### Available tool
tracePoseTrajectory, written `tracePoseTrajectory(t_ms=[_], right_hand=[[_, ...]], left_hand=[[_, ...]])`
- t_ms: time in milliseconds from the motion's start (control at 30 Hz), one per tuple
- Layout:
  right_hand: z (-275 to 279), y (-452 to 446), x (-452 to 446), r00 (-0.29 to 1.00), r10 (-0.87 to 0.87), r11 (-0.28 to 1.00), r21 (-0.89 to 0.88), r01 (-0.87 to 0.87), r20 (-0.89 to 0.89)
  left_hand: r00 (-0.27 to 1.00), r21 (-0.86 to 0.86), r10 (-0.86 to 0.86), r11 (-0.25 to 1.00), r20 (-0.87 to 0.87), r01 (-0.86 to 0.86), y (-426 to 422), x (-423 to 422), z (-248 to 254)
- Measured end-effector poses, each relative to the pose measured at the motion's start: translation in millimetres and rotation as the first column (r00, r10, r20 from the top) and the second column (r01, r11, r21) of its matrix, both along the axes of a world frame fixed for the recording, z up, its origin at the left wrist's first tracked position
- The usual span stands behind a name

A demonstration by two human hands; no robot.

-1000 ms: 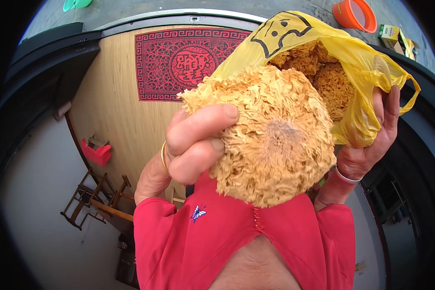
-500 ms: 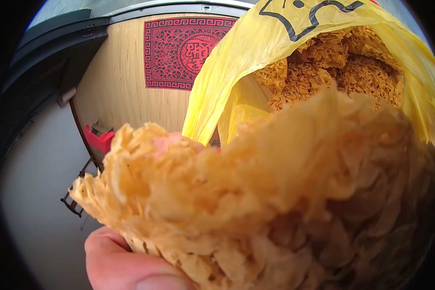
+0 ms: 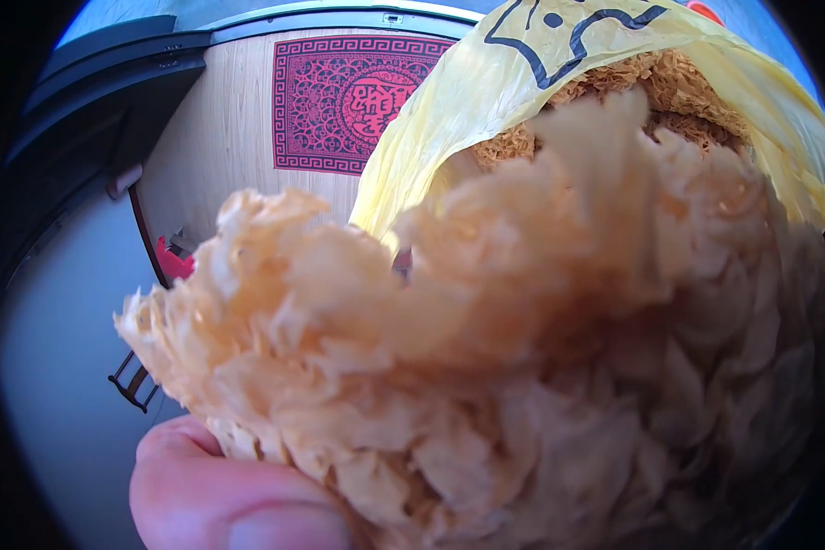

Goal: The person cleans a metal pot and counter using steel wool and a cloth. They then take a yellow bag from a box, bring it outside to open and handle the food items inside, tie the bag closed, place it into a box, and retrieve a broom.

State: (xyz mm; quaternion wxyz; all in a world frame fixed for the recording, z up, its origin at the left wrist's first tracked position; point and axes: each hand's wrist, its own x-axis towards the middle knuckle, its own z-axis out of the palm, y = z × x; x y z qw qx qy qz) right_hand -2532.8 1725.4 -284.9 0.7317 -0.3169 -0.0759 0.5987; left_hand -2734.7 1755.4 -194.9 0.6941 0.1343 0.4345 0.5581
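A large ruffled, tan-orange clump [image 3: 486,367], like a dried fungus, fills the lower and middle view, very close to the camera and partly blurred. At the bottom left, my left hand [image 3: 238,495] grips its lower edge, with the thumb side showing. Behind it a yellow plastic bag [image 3: 458,101] with a black line drawing gapes open, and more ruffled clumps [image 3: 687,87] lie inside. My right hand is out of sight; the clump and the bag cover the area at the right.
A red and black patterned mat [image 3: 339,105] lies on the wood floor beside a door track [image 3: 339,20]. Further left are a red item [image 3: 172,261], part of a wooden chair [image 3: 135,383] and a dark door frame [image 3: 110,101]. An orange rim shows at the top right.
The clump has come much closer to the camera and now hides my right hand and the red shirt. The bag looks larger and nearer. My left hand has moved down and left.
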Motion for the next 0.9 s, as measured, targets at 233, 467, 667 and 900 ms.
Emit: tracePoseTrajectory(t_ms=[233,467,667,900], right_hand=[[21.1,-6.6,14.9,1.0,0.002,0.996,0.083,-0.004,0.022],[-6.0,11.3,-16.3,0.986,0.168,0.983,-0.072,-0.167,0.003],[-14.8,6.7,-19.2,0.988,0.131,0.953,-0.287,-0.102,0.083],[-49.7,-25.5,31.2,0.945,-0.059,0.936,-0.312,0.164,0.321]], left_hand=[[0.934,0.494,-0.124,0.821,-0.335,0.287,7.2,-23.9,-85.1],[0.367,0.064,-0.382,0.614,-0.848,0.787,32.1,-9.8,-134.2],[0.114,-0.053,-0.44,0.349,-0.891,0.936,37.6,22.6,-178.0],[0.08,0.054,-0.073,0.305,-0.994,0.951,35.1,21.2,-186.6]])
